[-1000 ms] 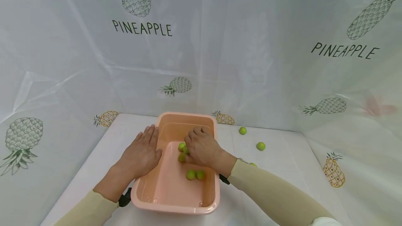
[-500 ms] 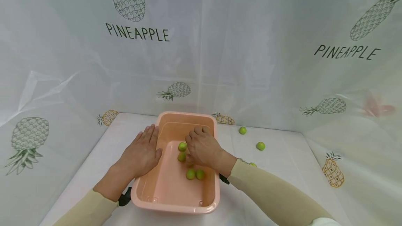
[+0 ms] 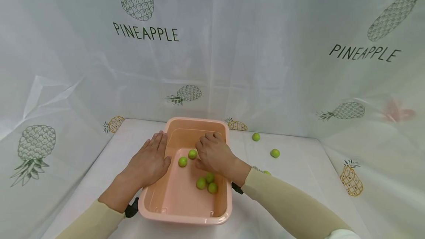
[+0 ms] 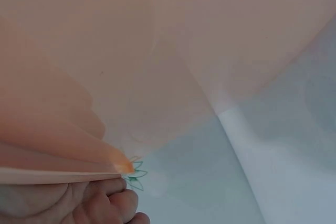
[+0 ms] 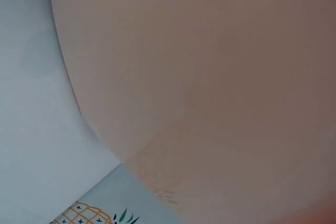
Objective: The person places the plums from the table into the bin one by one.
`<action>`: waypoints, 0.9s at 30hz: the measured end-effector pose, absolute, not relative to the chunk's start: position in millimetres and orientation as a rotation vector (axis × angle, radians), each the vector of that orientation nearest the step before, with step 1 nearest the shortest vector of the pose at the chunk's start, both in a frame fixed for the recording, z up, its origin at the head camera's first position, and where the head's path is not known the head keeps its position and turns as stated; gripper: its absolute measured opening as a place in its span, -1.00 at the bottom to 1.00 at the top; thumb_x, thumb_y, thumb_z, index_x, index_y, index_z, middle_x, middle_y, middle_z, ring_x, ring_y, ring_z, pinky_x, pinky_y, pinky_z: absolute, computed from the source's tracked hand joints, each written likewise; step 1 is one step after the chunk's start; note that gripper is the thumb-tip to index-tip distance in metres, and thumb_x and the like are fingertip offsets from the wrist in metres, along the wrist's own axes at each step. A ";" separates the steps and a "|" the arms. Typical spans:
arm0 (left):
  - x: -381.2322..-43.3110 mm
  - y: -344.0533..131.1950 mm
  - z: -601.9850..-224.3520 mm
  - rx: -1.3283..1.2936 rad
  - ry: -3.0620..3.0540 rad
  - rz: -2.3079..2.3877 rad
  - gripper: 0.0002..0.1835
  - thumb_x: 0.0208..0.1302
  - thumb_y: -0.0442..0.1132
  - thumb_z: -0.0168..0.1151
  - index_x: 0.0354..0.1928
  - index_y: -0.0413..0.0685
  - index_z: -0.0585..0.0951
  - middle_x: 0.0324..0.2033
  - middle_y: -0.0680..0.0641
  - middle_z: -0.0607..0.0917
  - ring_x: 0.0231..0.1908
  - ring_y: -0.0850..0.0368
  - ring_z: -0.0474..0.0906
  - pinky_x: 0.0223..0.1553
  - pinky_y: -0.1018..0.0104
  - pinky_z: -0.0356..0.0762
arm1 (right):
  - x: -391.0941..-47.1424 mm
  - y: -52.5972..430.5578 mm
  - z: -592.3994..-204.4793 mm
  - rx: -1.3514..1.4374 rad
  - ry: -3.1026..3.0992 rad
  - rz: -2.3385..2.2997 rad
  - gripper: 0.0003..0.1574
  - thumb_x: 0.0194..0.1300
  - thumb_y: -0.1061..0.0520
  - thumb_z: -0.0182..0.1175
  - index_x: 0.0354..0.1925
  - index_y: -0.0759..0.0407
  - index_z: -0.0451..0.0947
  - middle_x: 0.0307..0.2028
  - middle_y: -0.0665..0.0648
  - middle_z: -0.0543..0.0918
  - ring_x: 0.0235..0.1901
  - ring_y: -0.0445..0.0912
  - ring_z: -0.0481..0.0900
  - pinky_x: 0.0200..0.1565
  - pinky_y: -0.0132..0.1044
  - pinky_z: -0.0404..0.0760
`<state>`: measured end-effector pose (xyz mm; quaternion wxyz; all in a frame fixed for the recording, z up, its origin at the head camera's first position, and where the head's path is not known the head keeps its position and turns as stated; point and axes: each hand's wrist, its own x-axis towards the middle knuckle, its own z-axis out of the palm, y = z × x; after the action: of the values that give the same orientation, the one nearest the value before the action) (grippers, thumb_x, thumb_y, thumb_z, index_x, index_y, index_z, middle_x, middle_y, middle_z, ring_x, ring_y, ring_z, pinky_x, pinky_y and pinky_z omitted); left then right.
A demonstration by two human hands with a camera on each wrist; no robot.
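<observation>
A peach plastic basin point(image 3: 184, 221) stands before me with several small green limes point(image 3: 200, 183) on its floor. My left hand point(image 3: 149, 161) lies along the basin's left rim, fingers extended and thumb apart; the left wrist view shows its fingertips point(image 4: 123, 205) right at the rim. Over the basin's right half, inside the rim, is my right hand point(image 3: 216, 158), back upward and fingers bent downward. Its palm and fingertips are hidden, so I cannot tell whether it holds anything. One lime point(image 3: 182, 162) lies just left of its thumb. The basin's wall point(image 5: 184, 51) fills most of the right wrist view.
Three limes lie on the white-covered table to the right: one at the back point(image 3: 256, 137), another nearer point(image 3: 275, 153), and a third lime point(image 3: 267, 173) partly behind my right sleeve point(image 3: 282, 194). A pineapple-print sheet point(image 3: 259, 65) rises behind and beside the table.
Limes inside the basin have rolled: one from beside my right hand toward the near right group, another to the left. Both hands have stayed in place.
</observation>
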<state>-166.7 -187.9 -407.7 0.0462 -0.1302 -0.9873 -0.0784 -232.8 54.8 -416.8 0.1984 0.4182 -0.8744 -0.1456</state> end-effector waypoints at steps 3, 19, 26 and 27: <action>-164.4 -186.7 -408.3 -0.394 -3.012 -0.243 -0.21 0.56 -0.08 0.05 0.57 -0.52 0.13 0.58 -0.49 0.16 0.58 -0.42 0.11 0.56 -0.29 0.17 | -233.6 63.6 -412.4 1.177 -2.368 -0.228 -0.59 0.36 -0.24 0.25 -0.35 0.05 0.55 -0.36 0.01 0.58 -0.27 -0.03 0.44 -0.13 -0.14 0.40; -158.0 -185.8 -406.6 -0.367 -3.036 -0.263 -0.19 0.56 -0.08 0.05 0.59 -0.52 0.09 0.58 -0.50 0.13 0.59 -0.43 0.07 0.56 -0.30 0.15 | -245.0 179.4 -394.7 0.918 -2.256 -0.025 -0.73 0.24 0.04 0.35 -0.34 0.20 0.53 -0.44 0.09 0.53 -0.36 0.06 0.43 -0.25 -0.08 0.43; -158.5 -184.1 -408.5 -0.357 -3.039 -0.279 -0.19 0.56 -0.09 0.06 0.59 -0.51 0.08 0.59 -0.49 0.13 0.59 -0.42 0.07 0.56 -0.30 0.14 | -236.3 224.7 -426.8 0.881 -2.322 -0.075 -0.69 0.14 0.08 0.44 -0.36 0.22 0.51 -0.44 0.09 0.52 -0.37 0.06 0.40 -0.26 -0.10 0.41; -158.5 -183.9 -408.7 -0.357 -3.037 -0.282 -0.19 0.56 -0.09 0.05 0.59 -0.51 0.08 0.59 -0.49 0.13 0.59 -0.42 0.07 0.56 -0.30 0.14 | -234.9 230.3 -431.2 0.878 -2.330 -0.082 -0.68 0.13 0.08 0.44 -0.36 0.22 0.50 -0.44 0.09 0.51 -0.37 0.06 0.39 -0.26 -0.10 0.41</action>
<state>-158.5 -183.9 -408.7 0.0352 -0.1162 -0.9884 -0.0917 -234.9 230.3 -431.2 0.3197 0.3338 -0.8862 -0.0312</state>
